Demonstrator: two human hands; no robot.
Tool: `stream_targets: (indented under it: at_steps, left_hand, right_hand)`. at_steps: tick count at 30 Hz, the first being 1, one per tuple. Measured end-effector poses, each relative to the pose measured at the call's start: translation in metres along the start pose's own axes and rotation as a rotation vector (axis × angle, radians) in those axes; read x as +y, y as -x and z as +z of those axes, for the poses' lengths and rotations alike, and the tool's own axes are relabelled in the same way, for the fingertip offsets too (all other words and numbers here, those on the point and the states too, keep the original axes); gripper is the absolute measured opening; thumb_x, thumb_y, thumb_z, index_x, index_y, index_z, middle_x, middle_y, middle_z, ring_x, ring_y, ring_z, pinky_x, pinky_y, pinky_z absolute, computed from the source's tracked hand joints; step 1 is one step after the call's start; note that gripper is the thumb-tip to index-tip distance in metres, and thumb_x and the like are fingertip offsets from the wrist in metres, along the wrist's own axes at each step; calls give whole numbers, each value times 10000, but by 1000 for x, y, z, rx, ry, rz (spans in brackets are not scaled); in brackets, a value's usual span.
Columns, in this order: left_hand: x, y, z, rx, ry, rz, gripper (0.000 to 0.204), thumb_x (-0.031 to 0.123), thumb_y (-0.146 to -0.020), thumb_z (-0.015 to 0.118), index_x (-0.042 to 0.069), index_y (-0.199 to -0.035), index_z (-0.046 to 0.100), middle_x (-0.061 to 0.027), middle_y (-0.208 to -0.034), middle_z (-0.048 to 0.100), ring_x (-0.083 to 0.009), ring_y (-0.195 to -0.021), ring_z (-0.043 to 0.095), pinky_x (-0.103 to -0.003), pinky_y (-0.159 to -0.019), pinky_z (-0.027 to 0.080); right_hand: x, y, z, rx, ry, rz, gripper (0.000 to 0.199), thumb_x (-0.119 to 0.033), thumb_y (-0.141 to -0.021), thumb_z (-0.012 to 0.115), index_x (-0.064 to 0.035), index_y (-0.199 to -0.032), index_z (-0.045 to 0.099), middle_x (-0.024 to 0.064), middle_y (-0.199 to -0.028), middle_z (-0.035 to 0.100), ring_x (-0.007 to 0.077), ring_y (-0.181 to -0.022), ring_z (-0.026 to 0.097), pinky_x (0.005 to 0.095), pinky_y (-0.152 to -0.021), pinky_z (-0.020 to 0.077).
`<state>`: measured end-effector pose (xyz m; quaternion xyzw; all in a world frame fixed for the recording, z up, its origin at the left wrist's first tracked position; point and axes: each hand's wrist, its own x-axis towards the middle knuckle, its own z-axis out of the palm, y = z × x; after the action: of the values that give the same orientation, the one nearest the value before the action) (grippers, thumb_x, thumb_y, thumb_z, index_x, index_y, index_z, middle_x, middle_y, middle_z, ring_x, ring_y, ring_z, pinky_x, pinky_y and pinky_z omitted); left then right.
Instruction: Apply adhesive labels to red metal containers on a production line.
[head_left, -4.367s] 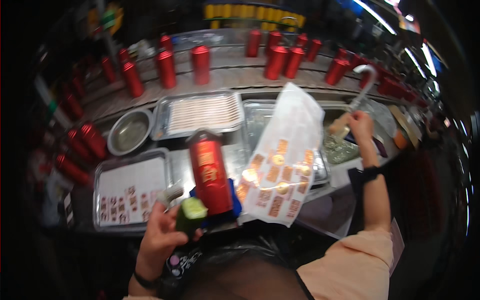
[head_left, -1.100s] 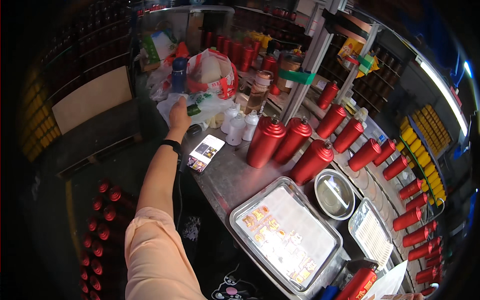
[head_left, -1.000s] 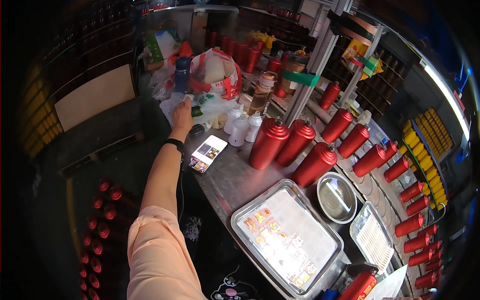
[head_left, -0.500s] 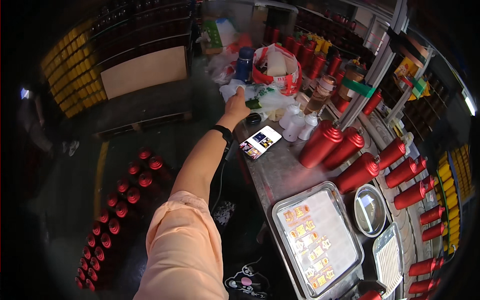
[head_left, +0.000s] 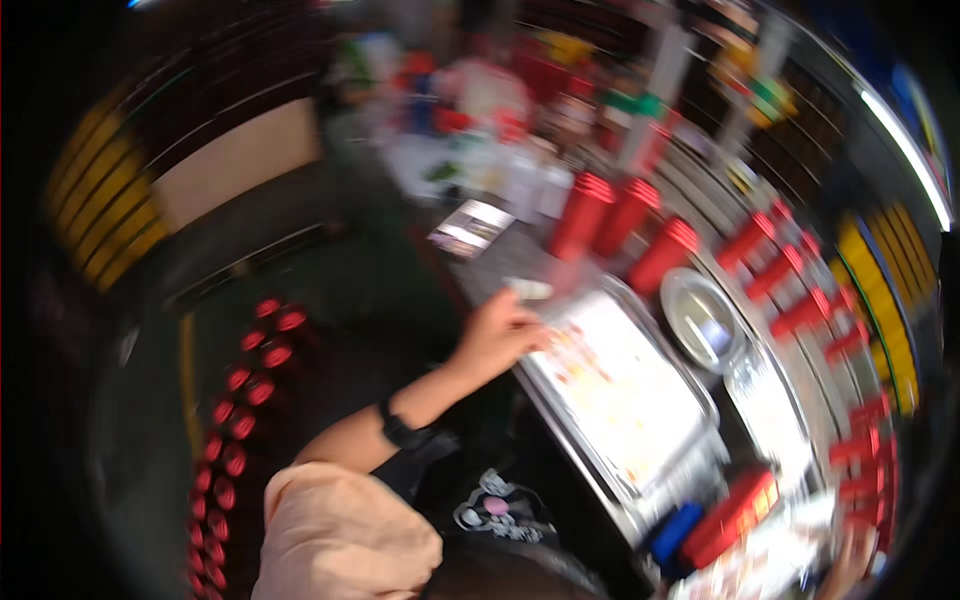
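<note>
My left hand [head_left: 500, 335], with a dark wristband, is over the near-left corner of a metal tray [head_left: 585, 455]. Its thumb and fingers are closed on a small white piece [head_left: 530, 288], too blurred to name. On the tray lies a white sheet with small orange and yellow stickers [head_left: 595, 375]. At the lower right edge, a hand [head_left: 855, 555], apparently my right, is beside a pale printed sheet [head_left: 765, 555]; blur hides its fingers. A red bottle with golden patches [head_left: 735, 515] lies tilted next to that sheet, and a blue object [head_left: 675, 532] is beside the bottle.
A phone [head_left: 470, 228] lies on the bench beyond the tray. Red bottles [head_left: 582, 215] stand behind it, with a round metal bowl [head_left: 700, 318] to the right. More red bottles line a conveyor [head_left: 775, 350]. Several red bottles [head_left: 245, 420] stand low at the left.
My left hand has come back from the bags at the far end to the tray, holding the small white piece. The view has swung right; the tilted red bottle and right-edge hand now show.
</note>
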<state>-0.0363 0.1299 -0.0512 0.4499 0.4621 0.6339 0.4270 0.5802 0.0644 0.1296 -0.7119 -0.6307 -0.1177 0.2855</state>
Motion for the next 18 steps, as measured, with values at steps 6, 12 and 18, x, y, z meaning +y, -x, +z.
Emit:
stream_targets:
  at_steps: [6,12,18]
  left_hand:
    - [4,54,86,-293,-50,-197,251,69,-949,562,-48,-1153,474,-153,-882,702,-162,-694,674,-248,-623,548]
    - [23,83,174,-720,118,-239,455,-65,-914,499,-8,-1343,358,-158,-1126,641,-186,-1016,638,-304,-902,516]
    - [23,116,267,-1030,206,-429,589,27,-920,578,34,-1420,266,-175,-1287,535,-250,-1163,575,-386,-1013,455]
  right_hand:
    - [-3,30,-13,106,-27,-130,123,-102,-797,706,-4,-857,663,59,-795,611,137,-706,546,264,-653,434]
    - [-63,46,-38,-61,-190,5,103,-60,-806,736,-8,-856,664,-55,-824,487,-24,-569,329,182,-487,244]
    - [-94,62,-65,-100,-355,-54,118,-81,-763,757,-17,-826,681,-54,-742,493,-7,-539,312,207,-482,225]
